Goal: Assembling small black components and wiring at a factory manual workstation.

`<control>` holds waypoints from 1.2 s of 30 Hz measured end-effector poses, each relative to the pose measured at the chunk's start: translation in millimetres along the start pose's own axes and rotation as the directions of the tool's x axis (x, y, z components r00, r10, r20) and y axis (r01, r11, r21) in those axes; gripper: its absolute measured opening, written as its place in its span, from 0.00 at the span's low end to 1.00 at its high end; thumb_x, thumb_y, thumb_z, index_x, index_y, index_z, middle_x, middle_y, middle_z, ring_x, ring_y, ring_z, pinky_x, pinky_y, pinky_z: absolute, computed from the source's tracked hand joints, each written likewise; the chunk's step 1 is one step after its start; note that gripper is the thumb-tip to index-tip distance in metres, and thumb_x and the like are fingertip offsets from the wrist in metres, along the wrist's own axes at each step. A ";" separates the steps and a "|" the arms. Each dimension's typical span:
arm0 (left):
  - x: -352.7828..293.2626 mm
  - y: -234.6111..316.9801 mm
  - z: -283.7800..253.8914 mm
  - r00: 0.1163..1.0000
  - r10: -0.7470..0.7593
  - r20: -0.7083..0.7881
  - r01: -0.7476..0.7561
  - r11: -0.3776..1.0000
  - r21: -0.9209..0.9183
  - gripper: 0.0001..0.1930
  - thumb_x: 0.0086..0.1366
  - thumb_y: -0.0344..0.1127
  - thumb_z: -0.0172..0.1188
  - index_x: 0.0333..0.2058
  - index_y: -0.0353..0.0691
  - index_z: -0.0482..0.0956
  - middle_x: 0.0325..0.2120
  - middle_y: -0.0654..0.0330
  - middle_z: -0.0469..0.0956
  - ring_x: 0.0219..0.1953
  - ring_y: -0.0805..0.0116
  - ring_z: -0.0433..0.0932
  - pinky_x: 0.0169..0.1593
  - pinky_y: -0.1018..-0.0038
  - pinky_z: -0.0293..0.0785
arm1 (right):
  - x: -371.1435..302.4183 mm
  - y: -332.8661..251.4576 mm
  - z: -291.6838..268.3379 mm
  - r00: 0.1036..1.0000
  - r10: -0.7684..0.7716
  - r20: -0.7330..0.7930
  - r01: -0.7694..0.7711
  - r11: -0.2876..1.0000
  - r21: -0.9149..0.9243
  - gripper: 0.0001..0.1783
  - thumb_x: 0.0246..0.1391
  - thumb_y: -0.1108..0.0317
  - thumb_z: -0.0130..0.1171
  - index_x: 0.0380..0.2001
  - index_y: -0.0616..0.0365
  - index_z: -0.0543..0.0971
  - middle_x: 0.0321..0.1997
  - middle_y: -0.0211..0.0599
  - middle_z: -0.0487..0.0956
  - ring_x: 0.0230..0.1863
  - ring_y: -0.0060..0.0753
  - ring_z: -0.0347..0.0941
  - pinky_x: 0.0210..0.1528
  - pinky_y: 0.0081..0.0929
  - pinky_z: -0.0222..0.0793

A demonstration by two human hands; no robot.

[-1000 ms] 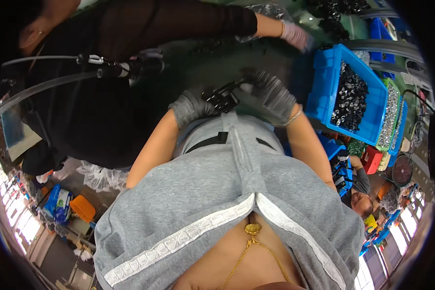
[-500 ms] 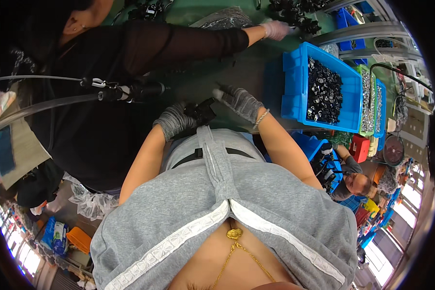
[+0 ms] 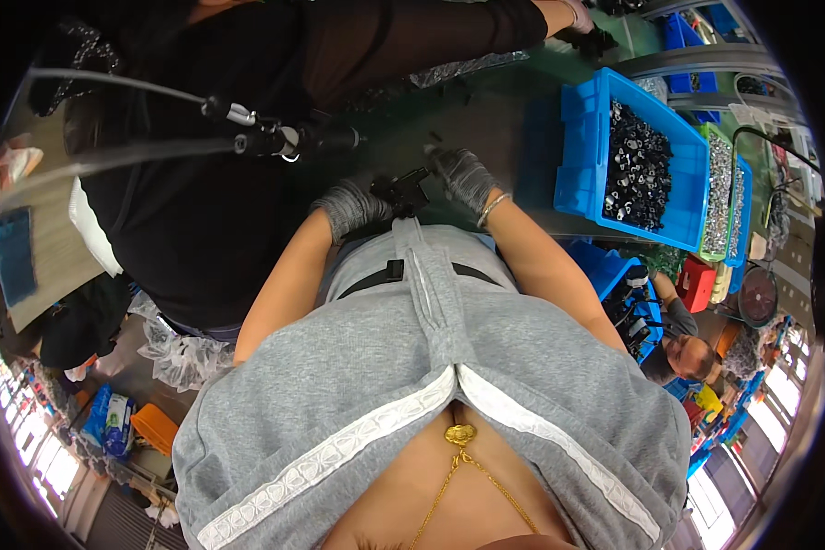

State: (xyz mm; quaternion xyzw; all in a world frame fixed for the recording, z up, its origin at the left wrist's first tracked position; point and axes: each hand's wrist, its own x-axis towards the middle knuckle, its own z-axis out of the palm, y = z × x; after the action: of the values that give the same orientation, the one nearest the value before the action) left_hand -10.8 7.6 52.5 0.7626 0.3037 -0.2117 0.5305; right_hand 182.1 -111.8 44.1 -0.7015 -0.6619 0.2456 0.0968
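Note:
My left hand (image 3: 348, 210), in a grey knitted glove, is closed around a black angular part (image 3: 401, 192) close to my waist. The part is dark and its exact kind is not clear. My right hand (image 3: 468, 178), in a matching glove, is just right of it, with thumb and fingertips drawn together. A tiny dark piece shows at those fingertips; I cannot make out what it is. Both hands are over the dark green worktable (image 3: 490, 115) at its near edge.
A blue bin (image 3: 568, 179) of small black and metal parts stands to the right, beside a green bin (image 3: 717, 197) of silvery pieces. A pneumatic screwdriver (image 3: 325, 140) hangs at the left. A co-worker's dark sleeve (image 3: 403, 41) crosses the far side. Another person (image 3: 687, 356) is at right.
The whole view has shifted, with things appearing farther right and slightly higher. The co-worker's arm now extends farther to the right. My left hand still holds the black part.

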 end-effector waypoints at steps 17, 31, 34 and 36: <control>52.1 -182.7 -1.4 0.638 -0.295 -0.711 -0.653 0.282 -0.703 0.14 0.58 0.25 0.62 0.44 0.43 0.78 0.40 0.58 0.79 0.45 0.65 0.76 0.50 0.62 0.74 | 39.3 132.7 42.3 0.751 0.553 -0.362 -0.535 0.830 0.159 0.18 0.54 0.56 0.57 0.46 0.51 0.81 0.53 0.45 0.78 0.58 0.45 0.71 0.59 0.38 0.67; -17.4 -89.6 -8.9 0.447 -0.122 -0.886 0.123 0.990 -0.074 0.31 0.54 0.33 0.67 0.58 0.39 0.68 0.52 0.50 0.73 0.57 0.54 0.71 0.62 0.62 0.64 | 74.6 154.1 -0.9 0.817 0.469 -0.337 -0.467 0.879 0.092 0.20 0.56 0.53 0.54 0.48 0.47 0.80 0.44 0.46 0.81 0.50 0.51 0.76 0.54 0.44 0.71; -31.1 -56.0 -6.8 0.449 0.056 -0.892 0.326 0.919 0.222 0.29 0.55 0.30 0.64 0.57 0.40 0.69 0.50 0.49 0.73 0.56 0.52 0.70 0.62 0.61 0.65 | 58.5 170.9 13.8 0.706 0.621 -0.340 -0.549 0.783 0.292 0.20 0.59 0.52 0.53 0.49 0.49 0.79 0.45 0.47 0.81 0.51 0.54 0.75 0.54 0.44 0.71; -33.9 -48.2 -5.5 0.462 0.105 -0.881 0.348 0.892 0.289 0.27 0.56 0.33 0.64 0.55 0.41 0.71 0.50 0.48 0.73 0.57 0.51 0.70 0.62 0.60 0.64 | 42.9 163.9 16.5 0.509 0.797 -0.325 -0.621 0.602 0.502 0.21 0.61 0.49 0.52 0.50 0.50 0.77 0.47 0.47 0.80 0.51 0.56 0.74 0.54 0.44 0.70</control>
State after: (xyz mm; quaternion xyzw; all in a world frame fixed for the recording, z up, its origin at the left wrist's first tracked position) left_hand -68.5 16.8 43.5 0.8331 0.5329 0.1107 0.0983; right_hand 318.9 -90.2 -54.9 -0.9240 -0.2074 0.1683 0.2736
